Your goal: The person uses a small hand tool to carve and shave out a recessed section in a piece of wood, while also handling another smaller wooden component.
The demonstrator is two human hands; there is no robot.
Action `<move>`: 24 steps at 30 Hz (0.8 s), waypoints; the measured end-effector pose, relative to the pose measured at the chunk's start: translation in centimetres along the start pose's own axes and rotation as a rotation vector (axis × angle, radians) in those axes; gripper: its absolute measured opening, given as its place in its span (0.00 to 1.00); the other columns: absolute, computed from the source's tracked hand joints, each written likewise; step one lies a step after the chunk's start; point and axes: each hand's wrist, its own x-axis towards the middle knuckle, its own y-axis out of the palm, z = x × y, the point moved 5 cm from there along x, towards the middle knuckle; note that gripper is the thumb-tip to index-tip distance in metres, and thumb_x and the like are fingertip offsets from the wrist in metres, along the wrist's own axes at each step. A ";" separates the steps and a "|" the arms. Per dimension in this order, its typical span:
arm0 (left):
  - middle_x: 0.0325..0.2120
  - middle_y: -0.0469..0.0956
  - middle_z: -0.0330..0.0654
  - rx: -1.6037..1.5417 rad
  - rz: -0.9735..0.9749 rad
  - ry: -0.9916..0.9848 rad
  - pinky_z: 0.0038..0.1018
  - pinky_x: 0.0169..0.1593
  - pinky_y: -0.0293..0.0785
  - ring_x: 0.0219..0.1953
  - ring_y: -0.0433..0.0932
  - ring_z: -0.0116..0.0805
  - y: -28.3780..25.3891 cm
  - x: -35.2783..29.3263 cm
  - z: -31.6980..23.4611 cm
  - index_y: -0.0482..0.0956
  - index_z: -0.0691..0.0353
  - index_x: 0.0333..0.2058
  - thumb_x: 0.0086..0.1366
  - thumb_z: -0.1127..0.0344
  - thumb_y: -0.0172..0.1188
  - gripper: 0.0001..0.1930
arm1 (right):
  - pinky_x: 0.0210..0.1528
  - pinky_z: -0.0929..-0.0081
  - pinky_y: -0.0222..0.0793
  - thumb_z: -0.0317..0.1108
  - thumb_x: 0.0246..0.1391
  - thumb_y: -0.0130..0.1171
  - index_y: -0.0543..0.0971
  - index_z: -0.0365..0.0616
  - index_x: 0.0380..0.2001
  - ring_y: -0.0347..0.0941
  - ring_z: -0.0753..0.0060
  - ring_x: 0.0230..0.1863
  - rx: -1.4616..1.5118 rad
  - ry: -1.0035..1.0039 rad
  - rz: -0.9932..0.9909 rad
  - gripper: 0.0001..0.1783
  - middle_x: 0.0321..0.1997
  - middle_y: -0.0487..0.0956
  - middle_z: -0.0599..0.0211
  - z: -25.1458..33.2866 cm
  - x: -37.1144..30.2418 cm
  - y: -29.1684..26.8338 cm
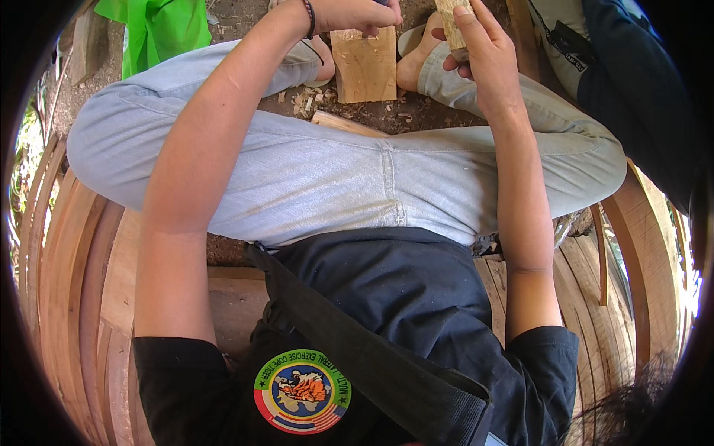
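Observation:
My left hand is at the top edge with its fingers curled closed. A small dark piece shows at the fingers, but most of it is cut off, so I cannot make out what it is. In my right hand is a short, pale, rough-surfaced piece of wood, gripped between thumb and fingers and tilted, its upper end running out of view. Below and between both hands, a flat rectangular wooden block rests on the ground between my feet.
Wood chips litter the dirt around the block. A thin wooden strip lies nearer me, partly behind my leg. Green cloth or plastic is at the far left. Dark blue fabric is at the right. Wooden planks surround me.

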 end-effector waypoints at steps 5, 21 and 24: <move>0.28 0.80 0.37 -0.002 0.005 -0.003 0.24 0.33 0.77 0.29 0.79 0.25 0.1 0.1 0.2 0.75 0.60 0.34 0.54 0.74 0.64 0.10 | 0.20 0.87 0.65 0.41 0.71 0.54 0.67 0.44 0.71 0.69 0.89 0.21 -0.051 0.035 0.007 0.29 0.40 0.81 0.73 -0.4 0.2 -0.3; 0.26 0.80 0.40 0.074 -0.027 0.213 0.26 0.28 0.78 0.25 0.79 0.28 0.0 2.7 4.2 0.78 0.61 0.36 0.58 0.72 0.68 0.09 | 0.37 0.80 0.73 0.45 0.71 0.52 0.68 0.39 0.69 0.81 0.71 0.34 -0.803 -1.019 -0.157 0.30 0.44 0.86 0.56 9.5 -4.0 0.8; 0.27 0.82 0.41 0.293 -0.070 0.328 0.28 0.29 0.79 0.26 0.80 0.28 0.9 2.8 4.7 0.80 0.61 0.40 0.60 0.69 0.66 0.10 | 0.42 0.80 0.74 0.43 0.70 0.54 0.66 0.34 0.70 0.81 0.67 0.40 -0.926 -0.586 0.217 0.32 0.46 0.85 0.52 9.8 -3.6 2.1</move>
